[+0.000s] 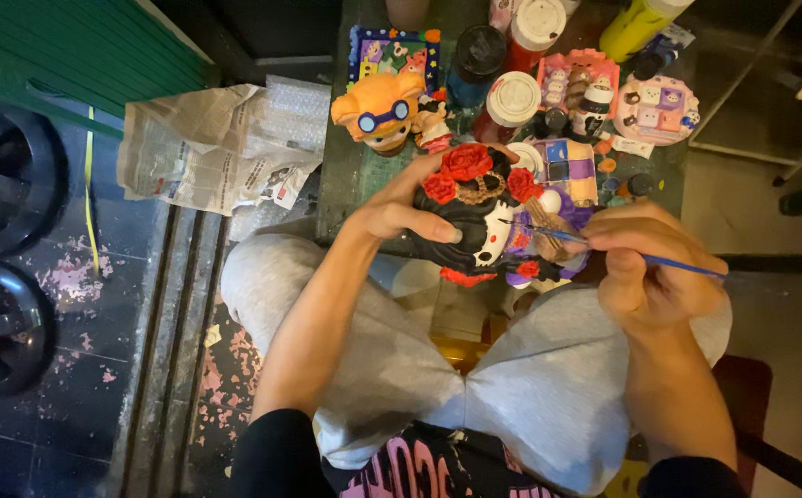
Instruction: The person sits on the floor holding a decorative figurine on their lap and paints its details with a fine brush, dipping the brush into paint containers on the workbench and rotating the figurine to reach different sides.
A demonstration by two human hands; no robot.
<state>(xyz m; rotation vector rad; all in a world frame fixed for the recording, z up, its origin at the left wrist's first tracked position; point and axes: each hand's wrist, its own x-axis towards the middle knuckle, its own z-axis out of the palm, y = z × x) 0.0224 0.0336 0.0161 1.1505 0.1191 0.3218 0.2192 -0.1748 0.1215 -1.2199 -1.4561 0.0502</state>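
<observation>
My left hand (399, 208) grips a painted figurine (477, 210) with black hair, red roses on its head and a white face, held over my lap. My right hand (645, 263) pinches a thin blue paintbrush (604, 250). The brush tip rests against the figurine's side near its face. Both my knees, in grey trousers, sit below the hands.
A small green table (341, 175) ahead carries an orange figurine with blue goggles (384, 111), lidded cups (513, 100), paint pots and a paint palette (567, 166). Crumpled newspaper and bubble wrap (221, 143) lie to the left. Two black wheels (0, 249) stand at far left.
</observation>
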